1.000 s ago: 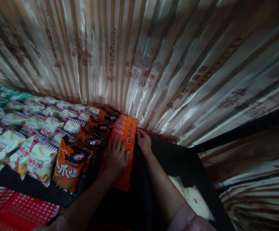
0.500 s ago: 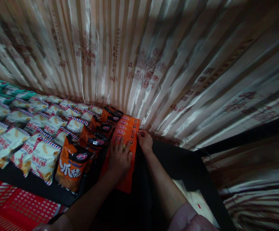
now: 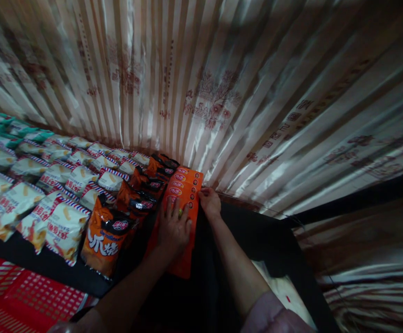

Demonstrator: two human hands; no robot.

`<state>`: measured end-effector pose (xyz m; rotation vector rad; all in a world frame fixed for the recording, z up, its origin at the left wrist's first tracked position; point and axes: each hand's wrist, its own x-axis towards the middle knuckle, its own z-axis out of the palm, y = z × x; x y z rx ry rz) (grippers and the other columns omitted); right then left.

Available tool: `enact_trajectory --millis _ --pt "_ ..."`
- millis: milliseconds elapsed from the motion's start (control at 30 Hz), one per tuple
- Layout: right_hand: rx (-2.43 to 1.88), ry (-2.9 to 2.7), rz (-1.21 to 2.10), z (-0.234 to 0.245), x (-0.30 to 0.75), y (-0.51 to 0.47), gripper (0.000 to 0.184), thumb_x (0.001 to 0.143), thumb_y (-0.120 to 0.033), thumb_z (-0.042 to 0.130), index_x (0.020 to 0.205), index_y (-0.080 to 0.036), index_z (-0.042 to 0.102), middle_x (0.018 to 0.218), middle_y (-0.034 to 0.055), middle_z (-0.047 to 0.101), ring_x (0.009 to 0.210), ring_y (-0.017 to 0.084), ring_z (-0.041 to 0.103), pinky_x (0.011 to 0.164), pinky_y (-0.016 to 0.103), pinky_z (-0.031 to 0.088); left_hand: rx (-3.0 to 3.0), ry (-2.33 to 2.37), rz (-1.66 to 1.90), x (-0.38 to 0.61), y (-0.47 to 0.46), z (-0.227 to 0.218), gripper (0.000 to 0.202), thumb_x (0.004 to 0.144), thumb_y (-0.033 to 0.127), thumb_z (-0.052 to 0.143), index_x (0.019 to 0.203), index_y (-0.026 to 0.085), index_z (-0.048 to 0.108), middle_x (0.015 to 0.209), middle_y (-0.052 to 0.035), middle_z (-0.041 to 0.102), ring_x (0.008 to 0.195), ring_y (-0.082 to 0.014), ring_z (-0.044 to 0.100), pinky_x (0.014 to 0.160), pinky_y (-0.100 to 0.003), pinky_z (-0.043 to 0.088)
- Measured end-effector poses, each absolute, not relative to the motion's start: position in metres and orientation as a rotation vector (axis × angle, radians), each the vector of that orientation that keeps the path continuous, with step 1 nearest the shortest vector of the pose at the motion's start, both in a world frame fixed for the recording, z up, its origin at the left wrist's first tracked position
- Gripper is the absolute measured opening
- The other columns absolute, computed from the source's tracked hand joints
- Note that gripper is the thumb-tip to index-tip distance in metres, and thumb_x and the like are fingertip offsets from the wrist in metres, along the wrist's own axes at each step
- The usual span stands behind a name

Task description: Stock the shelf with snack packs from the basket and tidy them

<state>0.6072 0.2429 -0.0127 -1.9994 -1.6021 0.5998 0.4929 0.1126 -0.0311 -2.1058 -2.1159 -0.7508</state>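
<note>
Several flat orange packets (image 3: pixel 186 177) overlap in a row that runs toward me on the black surface, each showing an oval logo and a small round mark. My left hand (image 3: pixel 174 231) lies over the nearer packets, palm down with fingers stretched out, and wears a ring with a greenish stone. At the right edge of the row, my right hand (image 3: pixel 210 202) has thumb and fingertips pinched on the rim of an orange packet. Just left of the packets stand orange-and-black snack bags (image 3: pixel 104 243) in a line.
White snack bags (image 3: pixel 65 226) fill rows at the left, with green bags (image 3: pixel 17 128) beyond. A red plastic basket (image 3: pixel 41 291) sits at the lower left. Whitish plastic bags (image 3: pixel 288 291) lie at the lower right. A pleated, printed curtain (image 3: pixel 173 92) hangs behind the black table (image 3: pixel 246 226).
The view shifts very slightly. Both hands stay almost in place on the orange packets, and nothing else visibly moves.
</note>
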Motion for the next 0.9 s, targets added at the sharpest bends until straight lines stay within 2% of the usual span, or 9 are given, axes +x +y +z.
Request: enact_trajectory --millis 333,667,900 --pt "-1.987 -1.609 0.586 -0.016 0.609 0.245 0.014 0.077 -0.025 0.056 0.09 -0.024 0.06 0.085 0.0011 0.071 0.078 0.017 0.066 0.069 0.027 0.046 -2.115 -2.125 -0.754 0.492 0.113 -0.03 0.05 0.089 0.044 0.045 0.136 0.029 0.043 0.145 -0.0077 0.039 0.136 -0.0324 0.029 0.109 -0.056 0.022" --pt "-1.994 -1.654 0.636 -0.02 0.611 0.253 0.015 0.078 -0.026 0.056 0.091 -0.021 0.061 0.085 0.0035 0.07 0.079 0.017 0.065 0.069 0.027 0.046 -2.145 -2.143 -0.762 0.492 0.112 -0.028 0.048 0.09 0.042 0.043 0.135 0.028 0.046 0.146 -0.0084 0.037 0.137 -0.032 0.026 0.109 -0.054 0.023" --pt "-1.989 -1.687 0.661 -0.021 0.611 0.252 0.015 0.078 -0.022 0.056 0.091 -0.019 0.061 0.083 0.003 0.07 0.073 0.015 0.065 0.067 0.025 0.046 -2.131 -2.111 -0.76 0.491 0.108 -0.027 0.046 0.09 0.042 0.043 0.133 0.028 0.048 0.144 -0.0087 0.041 0.136 -0.0322 0.029 0.108 -0.055 0.024"
